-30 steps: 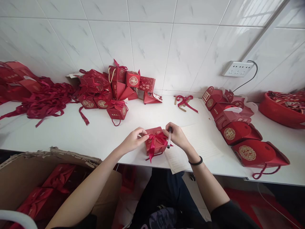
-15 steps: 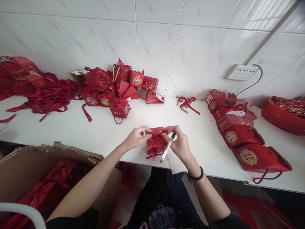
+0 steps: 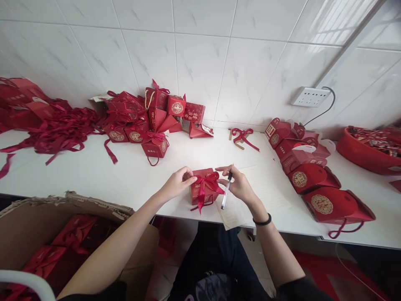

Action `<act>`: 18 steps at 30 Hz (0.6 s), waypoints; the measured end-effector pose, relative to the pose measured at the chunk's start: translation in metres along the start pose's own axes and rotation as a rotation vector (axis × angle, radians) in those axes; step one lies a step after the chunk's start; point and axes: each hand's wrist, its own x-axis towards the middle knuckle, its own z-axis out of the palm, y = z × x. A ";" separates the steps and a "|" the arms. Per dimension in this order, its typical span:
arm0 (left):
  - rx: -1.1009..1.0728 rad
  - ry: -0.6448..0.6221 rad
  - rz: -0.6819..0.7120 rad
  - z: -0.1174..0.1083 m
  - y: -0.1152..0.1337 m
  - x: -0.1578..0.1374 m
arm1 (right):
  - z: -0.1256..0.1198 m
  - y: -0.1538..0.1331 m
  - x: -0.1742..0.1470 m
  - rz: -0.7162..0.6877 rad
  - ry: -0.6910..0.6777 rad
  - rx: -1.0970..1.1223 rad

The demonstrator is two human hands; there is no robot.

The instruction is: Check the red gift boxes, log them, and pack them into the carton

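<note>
In front of me on the table stands a small red gift box [image 3: 196, 195], tied with a red ribbon bow [image 3: 207, 180]. The bow's tails hang down the near side, and a red cord handle shows below them. My left hand [image 3: 180, 182] pinches the bow's left loop between thumb and fingers. My right hand [image 3: 239, 184] is at the box's right side, thumb and forefinger apart beside the right loop. A clear pen with a black cap [image 3: 227, 190] is tucked between that hand's fingers, pointing down. Sheets of paper [image 3: 266, 196] lie beneath the right hand.
Finished-looking red boxes [image 3: 155, 144] and a heap of ribbons [image 3: 65, 129] are at the back left. Open red boxes [image 3: 322, 205] line the right, with a red basin [image 3: 363, 152] behind. A cut ribbon [image 3: 244, 137] lies near the wall. A cardboard carton [image 3: 106, 202] stands lower left.
My right hand has moved off the bow's right loop and slightly right, its fingers opening around the held pen. The bow is now spread wider; my left hand stays at its left loop.
</note>
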 end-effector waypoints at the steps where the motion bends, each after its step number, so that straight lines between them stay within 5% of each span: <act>1: -0.006 0.011 0.002 0.000 -0.001 0.000 | 0.002 0.002 0.001 0.011 0.020 -0.001; 7: -0.049 0.074 -0.025 0.002 0.001 -0.005 | 0.015 0.005 0.005 0.144 0.133 0.068; 14: 0.093 0.039 -0.116 0.006 0.012 -0.009 | 0.002 0.007 -0.002 0.123 -0.061 0.225; 18: 0.070 0.067 -0.069 0.013 0.010 -0.007 | 0.009 0.009 -0.002 0.127 0.060 0.104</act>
